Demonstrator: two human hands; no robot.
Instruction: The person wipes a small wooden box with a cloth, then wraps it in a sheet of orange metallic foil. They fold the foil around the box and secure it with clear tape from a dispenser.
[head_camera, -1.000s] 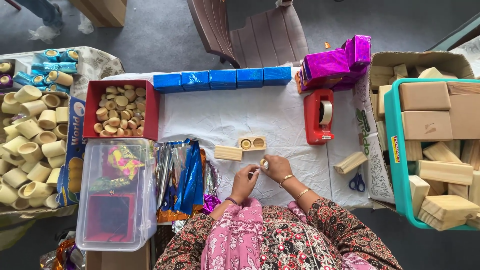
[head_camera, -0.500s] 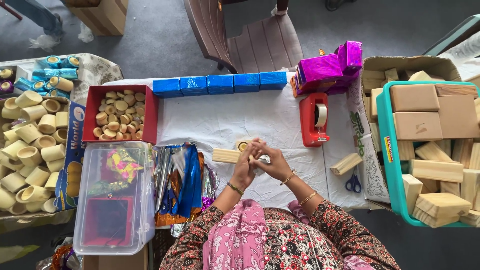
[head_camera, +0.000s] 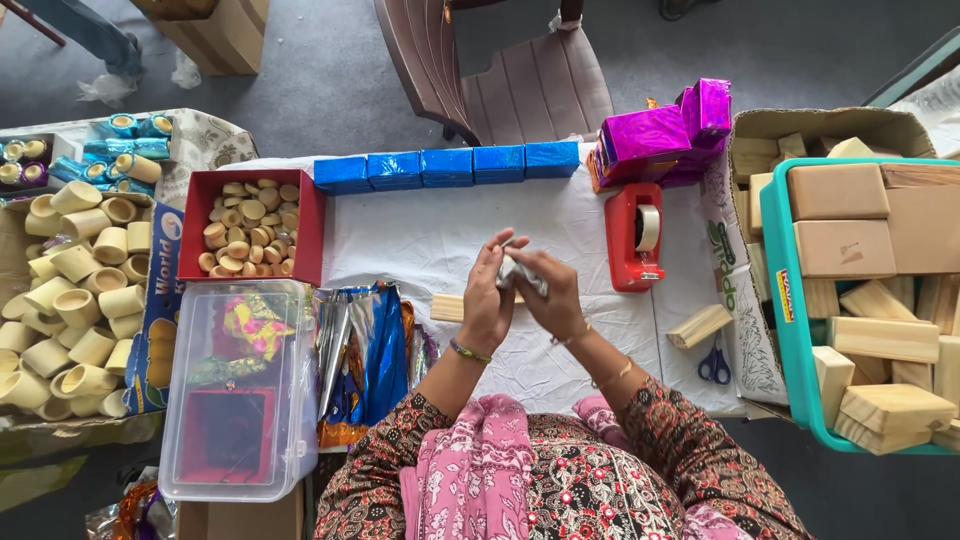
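My left hand (head_camera: 489, 295) and my right hand (head_camera: 550, 292) meet over the middle of the white-covered table (head_camera: 420, 235). Between their fingers is a small grey-silver piece (head_camera: 519, 272), held by both hands; what it is I cannot make out. A flat wooden block (head_camera: 448, 307) lies on the cloth just left of my left hand, partly hidden by it. A red tape dispenser (head_camera: 634, 238) stands to the right of my hands.
Blue wrapped blocks (head_camera: 445, 166) line the far edge, purple wrapped ones (head_camera: 665, 132) at the right. A red box of wooden discs (head_camera: 250, 228), a clear plastic box (head_camera: 240, 390), foil sheets (head_camera: 370, 360), a loose wooden block (head_camera: 700, 326), scissors (head_camera: 714, 364) and a teal crate of wooden blocks (head_camera: 870, 300) surround me.
Both hands rose from the wooden block with round holes and came together, now holding a small silver piece above it. The camera view shifted slightly.
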